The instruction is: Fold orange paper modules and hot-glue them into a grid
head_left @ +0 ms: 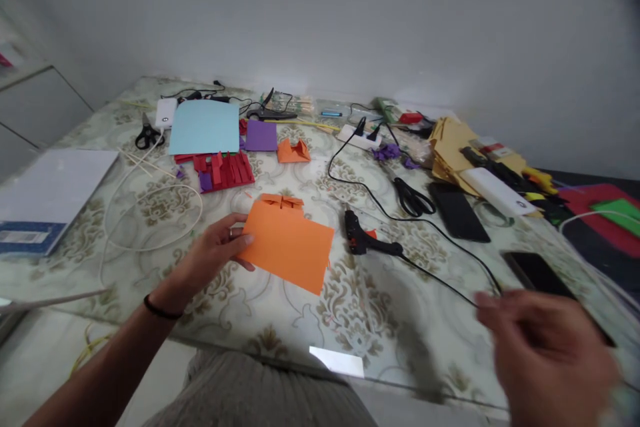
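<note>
My left hand (227, 242) is closed on the near left edge of an orange paper sheet (290, 243), thumb on top. Folded orange strips (281, 201) show along its far edge. My right hand (547, 347), at the lower right, is blurred, its fingers curled with thumb and forefinger together. The black cord (440, 279) of a glue gun (367, 237) runs up to those fingertips; whether they grip it is unclear. The glue gun lies on its side, right of the orange sheet, with a scrap of orange under it.
Red folded paper (227, 172), a light blue sheet (205, 128), a purple square (261, 136) and an orange folded piece (294, 151) lie farther back. Black-handled scissors (413, 198), phones (459, 211), a power strip (359, 138) and a white cable (150, 248) surround the work area.
</note>
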`<move>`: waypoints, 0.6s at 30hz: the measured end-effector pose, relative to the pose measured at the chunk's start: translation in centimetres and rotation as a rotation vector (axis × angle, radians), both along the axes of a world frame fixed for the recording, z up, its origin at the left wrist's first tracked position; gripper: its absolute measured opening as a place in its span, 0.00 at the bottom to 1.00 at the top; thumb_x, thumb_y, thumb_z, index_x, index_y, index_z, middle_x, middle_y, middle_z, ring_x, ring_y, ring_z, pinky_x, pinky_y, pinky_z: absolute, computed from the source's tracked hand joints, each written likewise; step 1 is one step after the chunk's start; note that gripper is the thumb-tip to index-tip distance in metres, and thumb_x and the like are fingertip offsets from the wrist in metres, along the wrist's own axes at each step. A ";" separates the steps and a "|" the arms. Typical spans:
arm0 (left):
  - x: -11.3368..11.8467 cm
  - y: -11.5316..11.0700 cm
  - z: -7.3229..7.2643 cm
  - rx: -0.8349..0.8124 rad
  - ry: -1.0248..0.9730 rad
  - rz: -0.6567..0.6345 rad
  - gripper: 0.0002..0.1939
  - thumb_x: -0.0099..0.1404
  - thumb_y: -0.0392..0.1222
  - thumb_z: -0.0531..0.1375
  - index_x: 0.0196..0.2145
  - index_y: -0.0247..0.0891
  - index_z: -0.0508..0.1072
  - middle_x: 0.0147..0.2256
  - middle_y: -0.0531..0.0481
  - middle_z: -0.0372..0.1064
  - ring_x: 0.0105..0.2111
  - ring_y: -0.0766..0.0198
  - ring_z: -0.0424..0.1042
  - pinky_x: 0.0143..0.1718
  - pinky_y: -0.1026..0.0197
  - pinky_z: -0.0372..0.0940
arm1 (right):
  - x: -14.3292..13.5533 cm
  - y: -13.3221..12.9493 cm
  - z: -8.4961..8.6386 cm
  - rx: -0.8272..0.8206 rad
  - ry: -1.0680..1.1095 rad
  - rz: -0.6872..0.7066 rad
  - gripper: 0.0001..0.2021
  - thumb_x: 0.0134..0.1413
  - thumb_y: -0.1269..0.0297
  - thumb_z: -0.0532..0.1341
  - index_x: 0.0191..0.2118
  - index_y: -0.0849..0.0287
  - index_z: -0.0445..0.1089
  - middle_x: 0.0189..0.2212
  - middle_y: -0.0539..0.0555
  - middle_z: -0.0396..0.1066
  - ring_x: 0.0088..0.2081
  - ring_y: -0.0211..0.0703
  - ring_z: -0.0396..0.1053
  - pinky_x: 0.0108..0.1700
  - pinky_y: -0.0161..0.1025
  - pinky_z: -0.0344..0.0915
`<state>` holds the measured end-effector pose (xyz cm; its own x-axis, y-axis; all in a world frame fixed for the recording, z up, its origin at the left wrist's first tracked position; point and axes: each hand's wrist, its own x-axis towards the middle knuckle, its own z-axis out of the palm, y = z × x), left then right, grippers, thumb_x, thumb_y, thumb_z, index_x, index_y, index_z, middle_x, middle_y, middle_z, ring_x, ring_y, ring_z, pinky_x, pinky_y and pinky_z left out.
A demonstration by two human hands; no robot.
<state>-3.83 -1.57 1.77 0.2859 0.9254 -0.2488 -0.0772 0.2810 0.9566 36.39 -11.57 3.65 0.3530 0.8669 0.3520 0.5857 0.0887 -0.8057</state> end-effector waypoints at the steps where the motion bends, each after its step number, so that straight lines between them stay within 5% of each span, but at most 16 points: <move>1: 0.5 -0.1 -0.1 -0.006 -0.030 -0.016 0.25 0.63 0.51 0.69 0.53 0.38 0.70 0.45 0.43 0.80 0.40 0.56 0.80 0.26 0.65 0.77 | -1.2 0.9 -0.5 -0.014 -0.004 0.098 0.06 0.65 0.59 0.69 0.46 0.46 0.74 0.35 0.55 0.73 0.30 0.42 0.71 0.29 0.38 0.70; 4: 1.8 -0.6 -0.3 -0.005 -0.091 -0.044 0.29 0.64 0.48 0.68 0.60 0.41 0.65 0.50 0.41 0.79 0.38 0.58 0.81 0.25 0.64 0.78 | -5.3 3.0 -1.0 -0.103 -0.048 0.487 0.20 0.66 0.63 0.66 0.61 0.46 0.72 0.34 0.52 0.75 0.31 0.42 0.74 0.36 0.39 0.75; 6: 2.2 -1.1 -0.6 0.000 -0.118 -0.070 0.34 0.66 0.48 0.67 0.65 0.43 0.60 0.53 0.41 0.77 0.37 0.59 0.81 0.25 0.64 0.78 | -7.3 3.7 -0.9 -0.130 -0.060 0.625 0.24 0.64 0.65 0.66 0.64 0.45 0.72 0.35 0.51 0.77 0.34 0.42 0.76 0.41 0.39 0.76; 12: 2.2 -2.8 -1.5 0.010 -0.130 -0.123 0.41 0.67 0.47 0.66 0.72 0.49 0.53 0.55 0.42 0.74 0.35 0.62 0.78 0.28 0.61 0.78 | -8.1 3.8 -1.3 -0.189 0.034 0.752 0.14 0.63 0.62 0.67 0.52 0.47 0.83 0.46 0.57 0.83 0.46 0.50 0.80 0.49 0.42 0.76; 18: 2.2 -4.6 -2.5 0.156 0.134 -0.111 0.23 0.70 0.48 0.63 0.60 0.42 0.75 0.47 0.45 0.75 0.33 0.64 0.70 0.29 0.64 0.69 | -8.0 3.0 -2.3 -0.241 0.141 0.822 0.08 0.62 0.59 0.69 0.45 0.48 0.85 0.40 0.57 0.85 0.43 0.48 0.82 0.47 0.41 0.77</move>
<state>-1.64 -6.16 -0.71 0.3618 0.9204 -0.1479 0.0762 0.1289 0.9887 28.36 -8.54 1.36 -0.3918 0.9114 0.1260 0.3042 0.2576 -0.9171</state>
